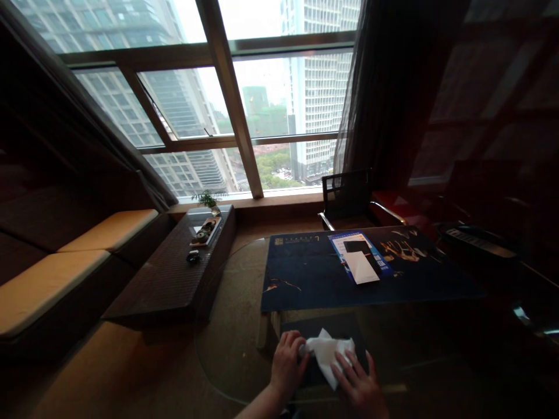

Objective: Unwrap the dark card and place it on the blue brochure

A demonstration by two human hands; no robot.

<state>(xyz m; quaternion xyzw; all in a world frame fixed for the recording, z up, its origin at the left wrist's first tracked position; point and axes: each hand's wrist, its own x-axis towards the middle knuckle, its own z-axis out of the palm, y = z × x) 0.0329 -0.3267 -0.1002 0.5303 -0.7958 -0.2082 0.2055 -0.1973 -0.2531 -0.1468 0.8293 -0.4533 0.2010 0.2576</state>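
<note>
A crumpled white tissue [325,355] lies over the near part of the glass tabletop [236,349]. My left hand [288,361] is closed, its fingers curled around the bunched left end of the tissue. On the tissue's right side rests my right hand [358,381], with its fingers spread and pressing lightly on the paper. Beyond both hands a dark blue desk mat [301,279] covers the far part of the glass. A blue and white leaflet [338,244], a dark flat item [374,265] and a white card [360,267] overlap on the mat.
Across the desk stands a black mesh chair [347,201]. To the left is a low dark table [170,285] with a tea tray [206,231] and a potted plant [210,199]. A sofa with yellow cushions [56,276] lines the left side. Large windows fill the back.
</note>
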